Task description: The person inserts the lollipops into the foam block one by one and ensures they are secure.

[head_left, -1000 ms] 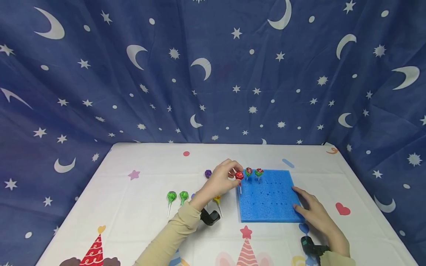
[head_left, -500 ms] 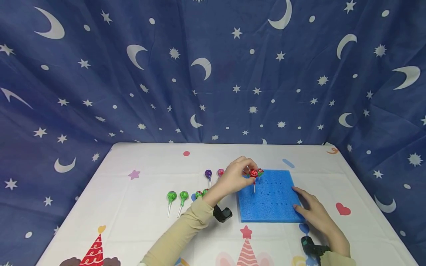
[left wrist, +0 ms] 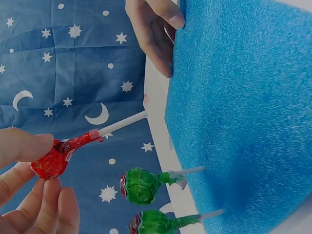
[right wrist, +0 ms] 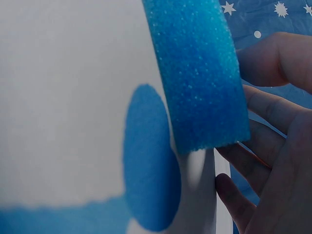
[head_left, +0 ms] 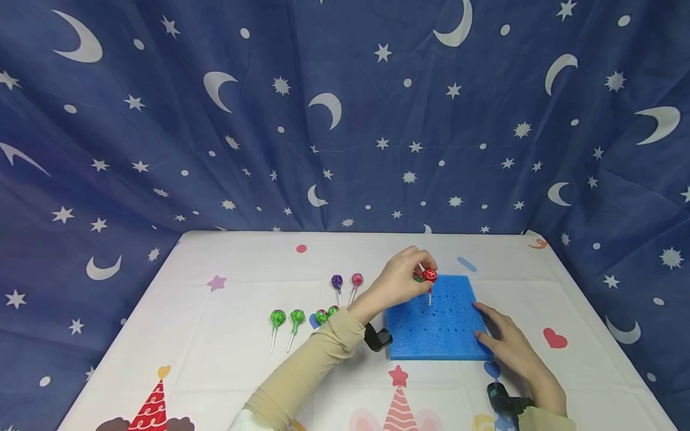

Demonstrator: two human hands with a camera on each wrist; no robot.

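My left hand (head_left: 401, 279) pinches the wrapped head of a red lollipop (head_left: 429, 275) over the back of a blue foam board (head_left: 431, 341). In the left wrist view, the lollipop's white stick (left wrist: 122, 124) points toward the foam, its tip apart from it. Two green lollipops with red tops (left wrist: 141, 186) stand stuck in the board beside it; in the head view my left hand mostly covers them. My right hand (head_left: 509, 344) touches the board's right edge, thumb and fingers extended; the right wrist view shows them alongside the blue foam (right wrist: 200, 78).
Left of the board lie a purple lollipop (head_left: 336, 281), a pink one (head_left: 357, 279) and two green ones (head_left: 277, 318). Red-and-green lollipops (head_left: 321, 316) are partly covered by my left sleeve (head_left: 318, 359). A patterned white cloth (head_left: 215, 359) covers the table, with a starry curtain behind.
My left hand has carried the red lollipop rightward from the board's left edge, past the two standing lollipops. The purple and pink lollipops have come into fuller view. My right hand stays put.
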